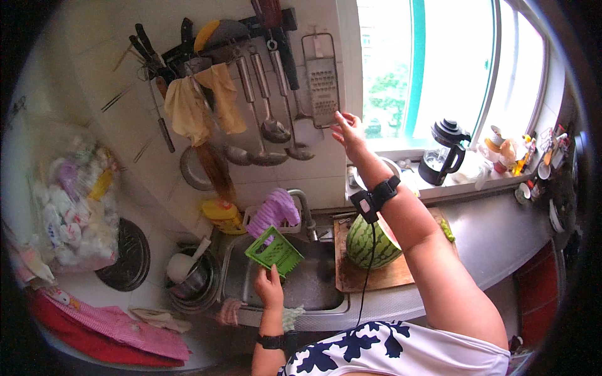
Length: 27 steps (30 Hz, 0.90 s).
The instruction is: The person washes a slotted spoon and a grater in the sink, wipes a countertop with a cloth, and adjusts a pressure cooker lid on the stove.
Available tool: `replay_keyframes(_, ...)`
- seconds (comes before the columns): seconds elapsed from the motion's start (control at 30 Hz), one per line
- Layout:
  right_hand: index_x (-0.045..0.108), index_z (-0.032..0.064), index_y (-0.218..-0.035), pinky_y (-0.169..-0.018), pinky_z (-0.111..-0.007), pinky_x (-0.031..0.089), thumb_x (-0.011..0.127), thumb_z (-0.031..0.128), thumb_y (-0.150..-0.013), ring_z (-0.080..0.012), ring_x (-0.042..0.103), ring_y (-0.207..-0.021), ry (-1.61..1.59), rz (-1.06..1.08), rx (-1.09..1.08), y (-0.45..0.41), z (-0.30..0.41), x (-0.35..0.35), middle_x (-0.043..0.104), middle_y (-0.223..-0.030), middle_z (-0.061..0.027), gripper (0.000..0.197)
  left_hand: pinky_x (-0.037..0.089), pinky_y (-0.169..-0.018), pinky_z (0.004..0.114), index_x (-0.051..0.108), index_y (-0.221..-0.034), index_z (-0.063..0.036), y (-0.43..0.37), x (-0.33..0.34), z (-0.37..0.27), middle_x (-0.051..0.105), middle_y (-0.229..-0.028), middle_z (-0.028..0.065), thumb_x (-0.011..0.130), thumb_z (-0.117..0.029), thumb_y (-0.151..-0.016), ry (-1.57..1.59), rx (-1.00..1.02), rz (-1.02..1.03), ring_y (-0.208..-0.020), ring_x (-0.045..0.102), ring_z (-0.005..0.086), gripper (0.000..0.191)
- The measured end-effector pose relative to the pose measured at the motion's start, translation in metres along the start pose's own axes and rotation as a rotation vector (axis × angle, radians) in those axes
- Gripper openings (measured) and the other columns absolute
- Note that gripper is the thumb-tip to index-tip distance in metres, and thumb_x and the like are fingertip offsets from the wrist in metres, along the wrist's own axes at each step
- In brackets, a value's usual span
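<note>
My left hand (269, 284) grips the near edge of a green plastic grater (277, 254), which is tilted over the stainless steel sink (315, 286). My right hand (349, 131) is raised to the wall with its fingers apart, beside the lower right corner of a hanging metal grater (323, 89). Whether the fingertips touch that grater's frame cannot be told. Below my right forearm, a cut watermelon (371, 244) rests on a wooden cutting board (348, 277). A purple cloth (277, 209) hangs over a white basket behind the sink.
Ladles (275, 130) and knives (146, 44) hang on the wall. A faucet (308, 211) rises behind the sink. A black-lidded glass jug (442, 152) stands on the windowsill. Stacked pots (195, 282) lie left of the sink. A black cord (367, 286) hangs from my right wrist strap.
</note>
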State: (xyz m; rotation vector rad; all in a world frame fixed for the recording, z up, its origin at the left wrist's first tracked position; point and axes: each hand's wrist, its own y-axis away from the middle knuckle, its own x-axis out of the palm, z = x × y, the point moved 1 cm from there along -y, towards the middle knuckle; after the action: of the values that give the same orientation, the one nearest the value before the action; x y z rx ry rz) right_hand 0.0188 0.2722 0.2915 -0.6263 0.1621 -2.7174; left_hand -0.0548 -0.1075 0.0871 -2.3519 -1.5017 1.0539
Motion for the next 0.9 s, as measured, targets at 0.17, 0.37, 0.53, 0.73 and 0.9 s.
replay_keyframes(0.17, 0.045, 0.0026, -0.117, -0.065, -0.025, 0.046, 0.064, 0.031, -0.083, -0.0133, 0.056, -0.079, 0.097, 0.035, -0.073, -0.017, 0.004, 0.0, 0.054, -0.102, -0.0072, 0.048, 0.041, -0.05, 0.034, 0.056, -0.086, 0.0005, 0.003, -0.004, 0.005, 0.057, -0.066, 0.0087, 0.052, -0.021, -0.092, 0.088, -0.047, -0.011, -0.055, 0.054, 0.0174, 0.023)
replay_keyframes(0.37, 0.058, 0.007, -0.099, -0.05, -0.021, 0.034, 0.059, 0.024, -0.088, -0.0042, 0.041, -0.057, 0.195, 0.001, -0.39, -0.025, 0.008, -0.012, 0.051, -0.07, 0.0044, 0.021, 0.043, -0.053, 0.032, 0.055, -0.088, 0.0003, 0.006, -0.007, -0.017, 0.057, -0.063, 0.0069, 0.052, -0.022, -0.092, 0.191, -0.147, 0.037, -0.056, 0.055, 0.0159, 0.023)
replay_keyframes(0.53, 0.057, 0.0025, -0.095, -0.073, -0.021, 0.039, 0.056, 0.021, -0.09, -0.0074, 0.049, -0.078, 0.266, 0.006, -0.496, -0.001, 0.027, 0.001, 0.056, -0.081, 0.001, 0.019, 0.041, -0.052, 0.032, 0.054, -0.09, -0.0007, 0.006, -0.008, -0.017, 0.054, -0.062, 0.0054, 0.052, -0.022, -0.092, 0.195, -0.209, 0.01, -0.055, 0.053, 0.0151, 0.022)
replay_keyframes(0.73, 0.056, 0.0003, -0.094, -0.062, -0.02, 0.038, 0.059, 0.022, -0.089, -0.0051, 0.045, -0.07, 0.221, 0.365, -0.241, 0.121, 0.03, 0.01, 0.053, -0.076, 0.0017, 0.023, 0.038, -0.05, 0.032, 0.052, -0.081, -0.001, -0.039, -0.032, -0.034, 0.053, -0.061, 0.007, 0.053, -0.024, -0.09, 0.265, -0.163, -0.006, -0.051, 0.05, 0.0173, 0.025)
replay_keyframes(0.9, 0.056, 0.0013, -0.093, -0.064, -0.02, 0.038, 0.058, 0.021, -0.089, -0.0044, 0.046, -0.073, 0.389, 0.607, 0.086, 0.219, -0.051, -0.009, 0.052, -0.077, 0.0048, 0.021, 0.04, -0.05, 0.028, 0.057, -0.086, -0.0004, -0.051, -0.048, -0.031, 0.056, -0.061, 0.0044, 0.054, -0.022, -0.09, 0.348, -0.163, -0.005, -0.052, 0.053, 0.0121, 0.022)
